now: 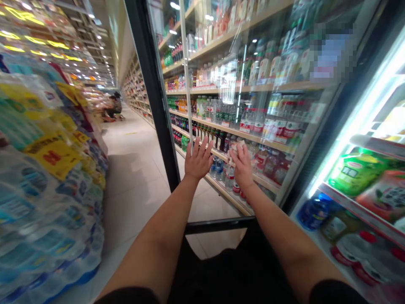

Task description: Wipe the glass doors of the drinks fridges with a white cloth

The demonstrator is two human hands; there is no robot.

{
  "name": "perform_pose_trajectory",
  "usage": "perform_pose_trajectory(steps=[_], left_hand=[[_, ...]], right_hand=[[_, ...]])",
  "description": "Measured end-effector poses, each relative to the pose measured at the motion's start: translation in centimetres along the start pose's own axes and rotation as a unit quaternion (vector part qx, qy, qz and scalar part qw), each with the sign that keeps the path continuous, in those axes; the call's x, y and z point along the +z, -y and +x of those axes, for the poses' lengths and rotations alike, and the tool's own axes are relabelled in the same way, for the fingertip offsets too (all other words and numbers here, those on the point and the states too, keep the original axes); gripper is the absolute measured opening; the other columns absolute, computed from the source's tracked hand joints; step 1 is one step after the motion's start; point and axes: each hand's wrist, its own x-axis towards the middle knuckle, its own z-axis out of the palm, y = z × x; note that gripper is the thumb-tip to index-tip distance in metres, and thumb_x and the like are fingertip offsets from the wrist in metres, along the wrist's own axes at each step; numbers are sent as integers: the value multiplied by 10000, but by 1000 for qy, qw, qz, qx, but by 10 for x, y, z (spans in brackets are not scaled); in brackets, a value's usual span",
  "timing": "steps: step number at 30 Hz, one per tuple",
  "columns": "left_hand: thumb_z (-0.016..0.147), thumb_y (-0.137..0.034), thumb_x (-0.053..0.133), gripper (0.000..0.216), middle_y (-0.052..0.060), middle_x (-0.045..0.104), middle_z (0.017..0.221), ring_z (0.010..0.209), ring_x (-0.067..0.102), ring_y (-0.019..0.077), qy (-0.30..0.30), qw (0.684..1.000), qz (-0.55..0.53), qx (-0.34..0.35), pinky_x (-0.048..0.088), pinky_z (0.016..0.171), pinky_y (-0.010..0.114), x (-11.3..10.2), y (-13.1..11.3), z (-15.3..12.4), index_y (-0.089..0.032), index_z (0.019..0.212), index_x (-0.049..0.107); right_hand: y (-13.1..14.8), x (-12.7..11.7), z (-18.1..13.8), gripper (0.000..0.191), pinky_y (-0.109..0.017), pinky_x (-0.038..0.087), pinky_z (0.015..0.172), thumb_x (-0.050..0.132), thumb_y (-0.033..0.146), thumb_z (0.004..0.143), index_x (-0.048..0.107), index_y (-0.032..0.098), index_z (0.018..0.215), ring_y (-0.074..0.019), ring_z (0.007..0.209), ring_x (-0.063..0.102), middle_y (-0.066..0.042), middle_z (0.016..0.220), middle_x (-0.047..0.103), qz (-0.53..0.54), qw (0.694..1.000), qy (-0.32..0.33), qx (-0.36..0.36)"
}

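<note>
So the left hand (198, 160), mid-frame, has its fingers spread apart, up at the glass door (228, 84), though I can't tell if the palm's actually touching. Right hand (243, 166), just right of center, is bunched over a crumpled pale cloth (232, 155) at the same glass. Bottled drinks (47, 207) in plastic wrap fill the lower left, and there's a green bag (349, 173) on a lit shelf at far right.
</note>
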Motion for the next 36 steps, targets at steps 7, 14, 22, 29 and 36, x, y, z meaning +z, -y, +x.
perform_pose_trajectory(steps=[7, 14, 22, 29, 36], left_hand=[[991, -347, 495, 625, 91, 312, 1605, 1544, 96, 268, -33, 999, 13, 17, 23, 1292, 536, 4, 3, 0, -238, 1578, 311], [985, -354, 510, 616, 99, 327, 1599, 1541, 112, 277, -30, 999, 30, 18, 19, 1292, 528, 5, 4, 0, -229, 1565, 347], [979, -354, 525, 615, 105, 312, 1599, 1534, 148, 277, -31, 999, 28, 13, 23, 1294, 521, 3, 2, 0, -232, 1559, 361], [977, -346, 536, 623, 103, 335, 1591, 1536, 120, 269, -37, 999, 31, 14, 17, 1295, 515, 5, 3, -1, -236, 1562, 353], [988, -357, 513, 603, 100, 333, 1591, 1534, 133, 272, -28, 999, 36, 11, 41, 1291, 538, 3, 2, 1, -239, 1559, 357]], right_hand=[[-8, -1, -17, 478, -438, 395, 1205, 388, 67, 977, 614, 254, 1355, -159, 1515, 323, -57, 1420, 622, 54, 984, 108, -129], [-36, -12, -32, 634, -551, 271, 1250, 289, 32, 895, 494, 197, 1472, -193, 1574, 137, -96, 1606, 388, 17, 982, -41, 183], [-86, -48, -29, 612, -562, 271, 1243, 329, 117, 810, 586, 99, 1365, -256, 1517, 320, -159, 1553, 444, -40, 875, -185, 445], [-99, -53, 23, 585, -524, 212, 1271, 300, 255, 918, 536, 46, 1412, -272, 1553, 217, -195, 1602, 353, -28, 868, -204, 453], [-44, -19, 41, 497, -626, 215, 1236, 338, 318, 1014, 512, 187, 1461, -261, 1572, 153, -144, 1607, 374, 16, 965, -122, 232]])
